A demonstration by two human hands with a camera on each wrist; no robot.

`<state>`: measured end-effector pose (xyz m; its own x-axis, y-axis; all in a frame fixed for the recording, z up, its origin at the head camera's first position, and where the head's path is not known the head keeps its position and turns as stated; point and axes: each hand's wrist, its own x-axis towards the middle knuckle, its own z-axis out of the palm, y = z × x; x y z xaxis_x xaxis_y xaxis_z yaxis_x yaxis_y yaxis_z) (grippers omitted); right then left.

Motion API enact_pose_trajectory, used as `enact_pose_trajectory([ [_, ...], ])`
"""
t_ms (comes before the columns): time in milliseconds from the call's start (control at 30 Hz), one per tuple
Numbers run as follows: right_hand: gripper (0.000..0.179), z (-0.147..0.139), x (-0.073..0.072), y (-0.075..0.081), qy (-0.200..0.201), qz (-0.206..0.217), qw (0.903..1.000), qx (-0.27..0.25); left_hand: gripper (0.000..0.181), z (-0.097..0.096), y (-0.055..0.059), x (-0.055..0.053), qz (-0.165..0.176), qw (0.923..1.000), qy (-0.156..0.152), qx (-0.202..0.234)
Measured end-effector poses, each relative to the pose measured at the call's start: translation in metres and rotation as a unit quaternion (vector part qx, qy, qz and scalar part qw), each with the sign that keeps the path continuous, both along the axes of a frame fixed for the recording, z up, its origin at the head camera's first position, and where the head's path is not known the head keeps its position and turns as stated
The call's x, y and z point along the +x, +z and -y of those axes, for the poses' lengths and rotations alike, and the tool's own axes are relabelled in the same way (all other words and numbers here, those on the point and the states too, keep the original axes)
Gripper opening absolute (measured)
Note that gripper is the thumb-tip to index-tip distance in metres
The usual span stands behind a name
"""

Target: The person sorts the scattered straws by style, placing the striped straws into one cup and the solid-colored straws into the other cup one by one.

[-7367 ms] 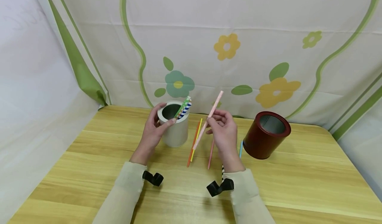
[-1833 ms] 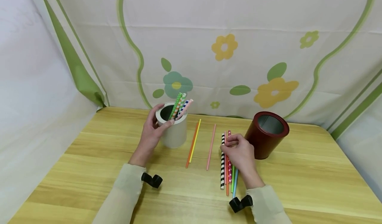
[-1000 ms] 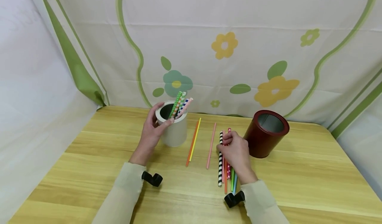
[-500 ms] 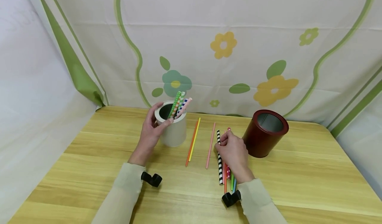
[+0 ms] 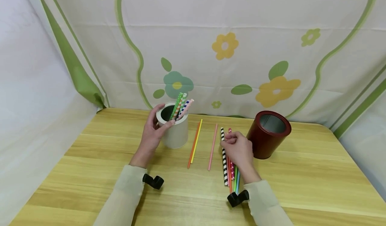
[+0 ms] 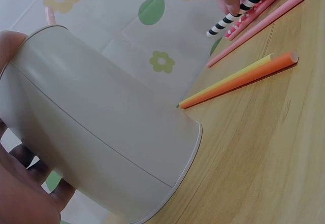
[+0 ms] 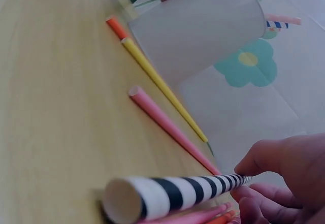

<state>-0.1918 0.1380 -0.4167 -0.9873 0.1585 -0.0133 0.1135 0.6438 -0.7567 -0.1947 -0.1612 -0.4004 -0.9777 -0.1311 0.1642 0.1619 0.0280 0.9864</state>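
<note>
My left hand (image 5: 151,132) holds the rim and side of a white can (image 5: 176,136), thumb at the front. Several patterned paper straws lean in it: green dotted (image 5: 176,106), striped ones and a pale pink one (image 5: 186,109). My right hand (image 5: 240,149) pinches the upper part of a black-and-white striped straw (image 7: 177,191) between thumb and fingers. This straw lies along the left side of a bundle with a pink dotted straw (image 5: 232,172), orange, green and blue ones (image 5: 238,180). The hand covers part of the bundle.
A dark red can (image 5: 265,140) with an open top stands just right of my right hand. Between the cans lie an orange straw (image 5: 191,155), a yellow straw (image 5: 196,142) and a pink straw (image 5: 212,147) on the wooden table (image 5: 316,179). A flowered curtain (image 5: 193,18) hangs behind.
The pale pink straw, earlier in my right hand, now leans in the white can. My right hand moved to the right-hand bundle, and the striped straw shifted slightly. My left hand stays on the can.
</note>
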Motion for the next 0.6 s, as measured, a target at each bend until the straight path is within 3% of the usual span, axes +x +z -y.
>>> enact_pose_trajectory([
  [600,0.036,-0.008,0.001,0.017,-0.009,0.037,0.9917,-0.123,0.072,0.0,-0.001,0.0,0.004,1.0,0.001,0.004],
])
